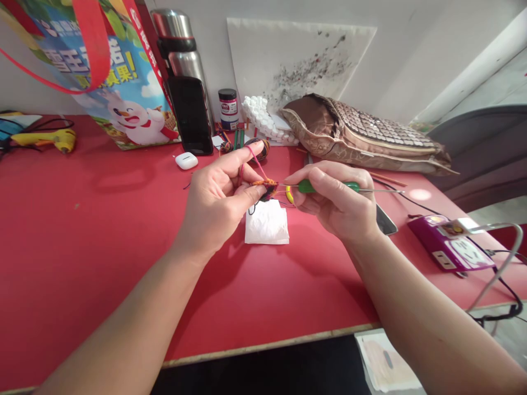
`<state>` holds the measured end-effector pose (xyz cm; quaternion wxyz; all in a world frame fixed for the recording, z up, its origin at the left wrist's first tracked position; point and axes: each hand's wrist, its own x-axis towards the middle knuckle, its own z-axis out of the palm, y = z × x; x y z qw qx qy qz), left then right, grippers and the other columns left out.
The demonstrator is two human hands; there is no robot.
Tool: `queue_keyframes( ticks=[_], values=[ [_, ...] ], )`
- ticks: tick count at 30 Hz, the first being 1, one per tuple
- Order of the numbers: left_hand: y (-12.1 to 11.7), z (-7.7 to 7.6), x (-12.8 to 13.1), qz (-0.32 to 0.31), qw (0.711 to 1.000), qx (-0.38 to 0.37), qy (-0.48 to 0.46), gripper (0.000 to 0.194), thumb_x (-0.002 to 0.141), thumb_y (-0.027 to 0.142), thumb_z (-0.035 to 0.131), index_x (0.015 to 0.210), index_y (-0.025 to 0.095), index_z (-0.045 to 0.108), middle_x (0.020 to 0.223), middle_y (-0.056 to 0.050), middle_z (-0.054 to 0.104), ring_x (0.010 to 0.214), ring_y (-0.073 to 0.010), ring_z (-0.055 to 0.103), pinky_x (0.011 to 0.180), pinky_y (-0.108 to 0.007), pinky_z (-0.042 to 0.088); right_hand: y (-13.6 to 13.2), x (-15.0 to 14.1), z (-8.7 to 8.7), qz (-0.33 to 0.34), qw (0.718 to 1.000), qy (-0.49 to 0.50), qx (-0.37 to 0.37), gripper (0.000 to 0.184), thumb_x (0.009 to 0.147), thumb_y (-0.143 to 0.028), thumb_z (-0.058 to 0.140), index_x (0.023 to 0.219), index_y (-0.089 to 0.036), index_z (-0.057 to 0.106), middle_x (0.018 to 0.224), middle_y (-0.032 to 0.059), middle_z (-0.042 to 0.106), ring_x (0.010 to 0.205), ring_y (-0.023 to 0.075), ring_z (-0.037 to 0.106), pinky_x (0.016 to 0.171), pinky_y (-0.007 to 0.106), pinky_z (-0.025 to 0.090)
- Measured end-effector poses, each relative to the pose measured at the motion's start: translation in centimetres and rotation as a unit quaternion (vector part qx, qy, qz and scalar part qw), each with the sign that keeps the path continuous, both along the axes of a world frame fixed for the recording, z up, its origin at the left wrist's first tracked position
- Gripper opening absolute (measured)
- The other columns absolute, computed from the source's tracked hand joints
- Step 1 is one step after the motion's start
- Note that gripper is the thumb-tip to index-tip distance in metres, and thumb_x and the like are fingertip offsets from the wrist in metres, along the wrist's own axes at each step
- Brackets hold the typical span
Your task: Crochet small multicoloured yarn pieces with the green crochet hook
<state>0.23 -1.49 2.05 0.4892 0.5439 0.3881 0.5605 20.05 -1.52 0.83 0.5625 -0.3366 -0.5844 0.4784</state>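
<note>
My left hand [224, 192] pinches a small crocheted piece [269, 188] in orange and dark yarn between thumb and fingers. A pink strand of yarn [258, 162] runs from its raised index finger down to the piece. In my right hand [340, 197] is a crochet hook [307, 186] with a green handle, its thin metal tip reaching the piece's right edge. A yellow ring [289, 194] shows by the right fingertips; whether it is held I cannot tell. Below the piece lies a folded white tissue [267, 225] on the red table [263, 291].
Behind my hands are a ball of dark yarn [260, 151], a black phone [191, 115] leaning on a steel flask [181, 49], a white earphone case [186, 160] and a brown cushion [362, 131]. A purple power strip [448, 241] with cables lies right; a yellow glue gun [49, 138] lies left.
</note>
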Motion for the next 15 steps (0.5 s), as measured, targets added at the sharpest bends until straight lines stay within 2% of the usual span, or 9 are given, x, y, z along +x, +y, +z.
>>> queue_keyframes(
  ticks=[7, 12, 15],
  values=[
    [-0.03, -0.15, 0.01, -0.001, 1.000, -0.017, -0.004, 0.042, 0.076, 0.019, 0.091, 0.118, 0.022, 0.085, 0.080, -0.004, 0.077, 0.101, -0.0289, 0.075, 0.092, -0.044, 0.062, -0.01, -0.04, -0.02, -0.005, 1.000, 0.010, 0.009, 0.034, 0.093, -0.052, 0.084, 0.084, -0.019, 0.086, 0.064, 0.0038, 0.067, 0.053, 0.0137, 0.054, 0.045, 0.029, 0.040],
    [-0.09, -0.27, 0.05, 0.009, 1.000, -0.014, -0.006, 0.049, 0.076, 0.019, 0.090, 0.125, 0.023, 0.084, 0.081, -0.002, 0.078, 0.087, -0.0232, 0.073, 0.086, -0.041, 0.062, -0.07, 0.04, -0.03, -0.012, 1.000, -0.004, 0.012, 0.036, 0.094, -0.054, 0.083, 0.084, -0.020, 0.086, 0.064, 0.0036, 0.067, 0.054, 0.0143, 0.056, 0.047, 0.030, 0.043],
    [-0.09, -0.30, 0.07, 0.009, 1.000, -0.015, -0.007, 0.049, 0.077, 0.020, 0.090, 0.126, 0.025, 0.084, 0.082, -0.002, 0.078, 0.085, -0.0225, 0.072, 0.084, -0.040, 0.063, -0.10, 0.02, -0.01, -0.018, 1.000, -0.006, 0.009, 0.035, 0.093, -0.054, 0.083, 0.084, -0.021, 0.086, 0.064, 0.0035, 0.067, 0.054, 0.0147, 0.055, 0.047, 0.030, 0.044]
  ],
)
